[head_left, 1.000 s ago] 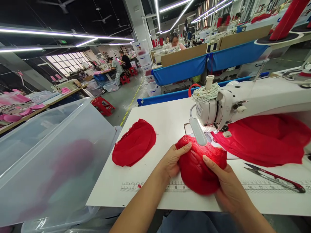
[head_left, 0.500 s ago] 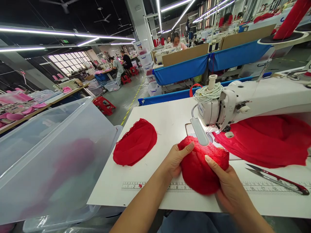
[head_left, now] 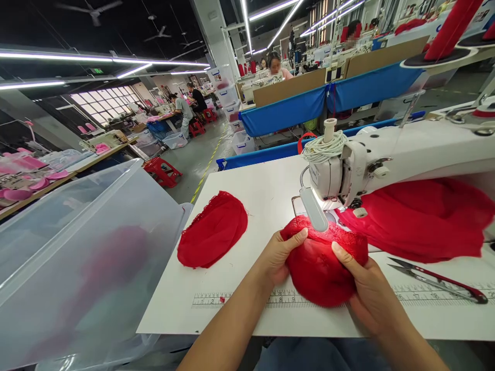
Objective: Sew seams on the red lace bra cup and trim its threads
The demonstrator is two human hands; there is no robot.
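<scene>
A rounded red fabric piece with a lace edge, like a bra cup (head_left: 323,273), is held between my two hands in front of the sewing machine (head_left: 367,165). My left hand (head_left: 284,252) grips its left side, thumb on top. On its right side my right hand (head_left: 361,281) is closed, thumb pressed on the fabric and fingers beneath. The lace edge lies at the lamp-lit needle area, partly behind the machine's pale guard (head_left: 314,208). Another red lace-edged piece (head_left: 212,229) lies flat to the left. More red fabric (head_left: 421,221) is spread under the machine arm.
Thread snips (head_left: 439,281) lie at the right of the white table (head_left: 259,190), by a printed ruler scale (head_left: 209,300). A translucent plastic bin (head_left: 93,257) stands against the left side. A red thread cone (head_left: 452,31) rises at upper right. Other people work at machines behind.
My right hand has shifted slightly rightward with its side of the red piece, spreading the fabric a little flatter. The left hand keeps its grip. The whole view has shifted a little.
</scene>
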